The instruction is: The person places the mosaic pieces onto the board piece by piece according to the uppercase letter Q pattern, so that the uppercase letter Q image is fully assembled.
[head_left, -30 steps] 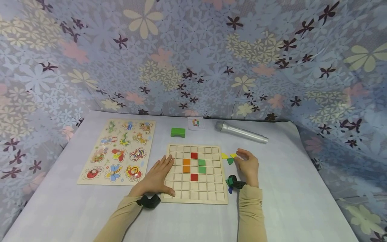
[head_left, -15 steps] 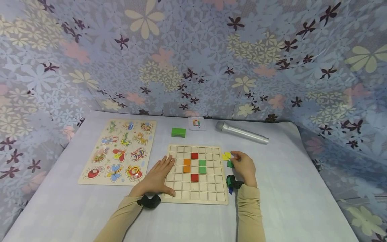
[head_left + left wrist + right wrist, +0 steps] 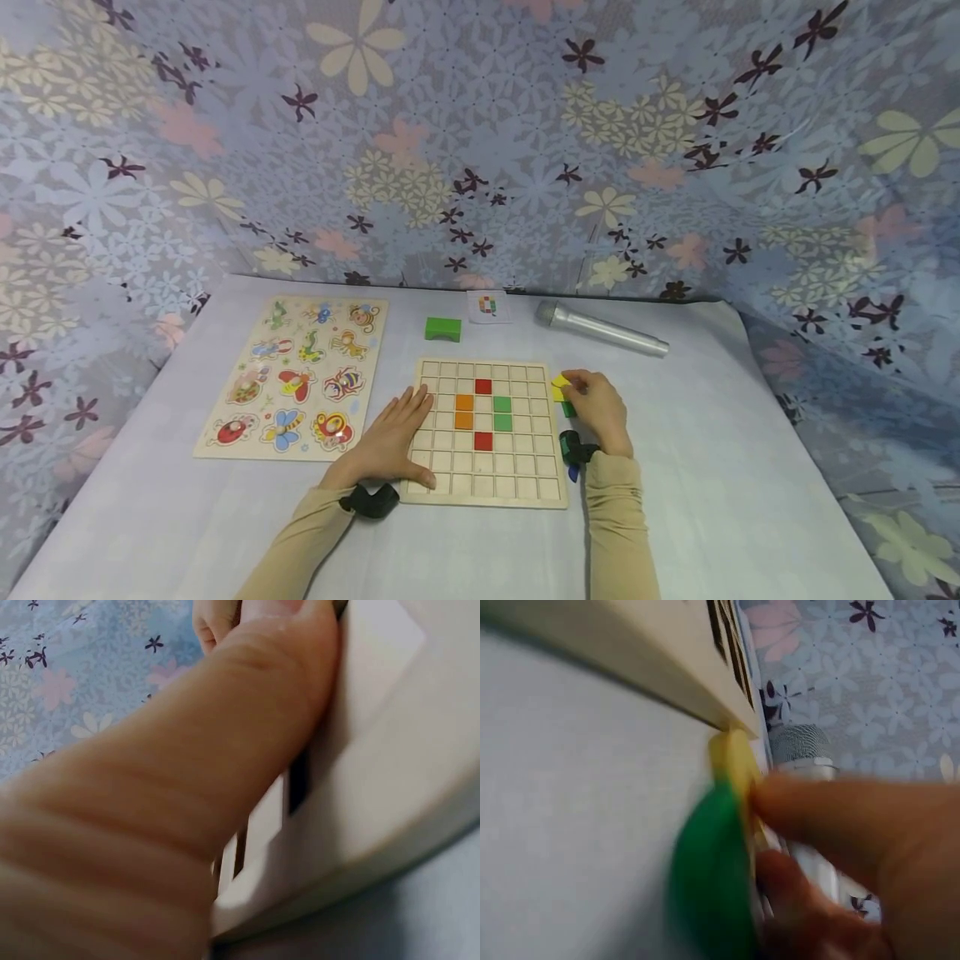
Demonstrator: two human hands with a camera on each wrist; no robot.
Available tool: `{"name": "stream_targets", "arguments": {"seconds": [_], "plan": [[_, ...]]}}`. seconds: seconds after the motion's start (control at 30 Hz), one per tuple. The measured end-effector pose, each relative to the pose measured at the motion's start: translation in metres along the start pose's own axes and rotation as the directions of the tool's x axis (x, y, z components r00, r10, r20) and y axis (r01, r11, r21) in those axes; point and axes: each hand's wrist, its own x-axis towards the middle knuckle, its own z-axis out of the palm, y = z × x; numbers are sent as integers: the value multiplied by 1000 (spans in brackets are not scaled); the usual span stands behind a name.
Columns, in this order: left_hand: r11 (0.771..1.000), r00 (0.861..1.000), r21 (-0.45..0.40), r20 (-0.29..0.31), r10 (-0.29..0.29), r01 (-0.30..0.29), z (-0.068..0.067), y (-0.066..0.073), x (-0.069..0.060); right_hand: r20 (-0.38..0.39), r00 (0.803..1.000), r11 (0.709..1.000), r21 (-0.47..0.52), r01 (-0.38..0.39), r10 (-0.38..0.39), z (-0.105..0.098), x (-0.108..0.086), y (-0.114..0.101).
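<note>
Yellow catches me first: a yellow piece (image 3: 559,388) lies at about two o'clock from the centre of the grid board (image 3: 483,463), right by its edge, with a green piece (image 3: 569,410) just beside it, towards three o'clock. The right hand (image 3: 600,408) reaches in from three o'clock. I judge the step in hand to be picking out a loose piece; a ring of coloured tiles (image 3: 464,421) lies on the board, its corner cells bare. The next move, as I read it, calls for a firm pinch on the yellow alone, without dragging the green along. As for the grip, the right fingertips are bent, close together and touching yellow; blur keeps me from telling whether they pinch it. At nine o'clock the left hand (image 3: 384,437) rests on the board's edge, fingers spread, holding nothing
</note>
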Motion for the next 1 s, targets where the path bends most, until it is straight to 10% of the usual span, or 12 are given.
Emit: {"name": "stream_targets", "arguments": {"seconds": [1.0], "plan": [[1000, 1000, -3, -3, -9, 9, 0, -1, 1, 82, 996, 953, 301, -42, 18, -8, -1, -14]]}}
